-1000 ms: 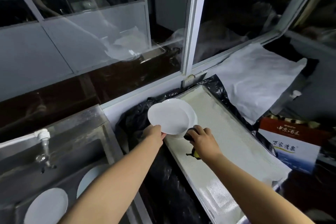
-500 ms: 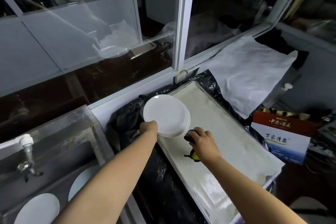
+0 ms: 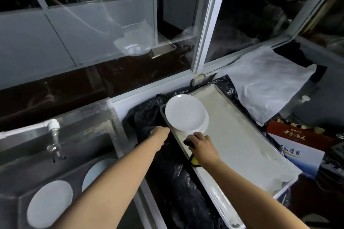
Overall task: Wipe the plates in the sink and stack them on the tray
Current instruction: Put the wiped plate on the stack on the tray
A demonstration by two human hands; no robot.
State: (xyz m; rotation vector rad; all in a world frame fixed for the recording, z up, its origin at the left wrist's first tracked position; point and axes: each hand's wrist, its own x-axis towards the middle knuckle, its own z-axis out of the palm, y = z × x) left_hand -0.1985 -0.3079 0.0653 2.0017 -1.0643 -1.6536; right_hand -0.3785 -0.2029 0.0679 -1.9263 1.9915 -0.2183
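White plates (image 3: 185,112) stacked on tray (image 3: 240,147); right hand (image 3: 200,142) grips cloth (image 3: 188,142).

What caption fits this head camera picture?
White plates stacked on the tray; right hand holds a dark cloth, two plates left in the sink.

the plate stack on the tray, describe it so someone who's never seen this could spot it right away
Find the long white tray lying on black plastic right of the steel sink. At its far left corner, near the window frame, sits the plate stack, just beyond the right hand. Unlike the single plates lying flat in the sink, it is several white plates piled together.
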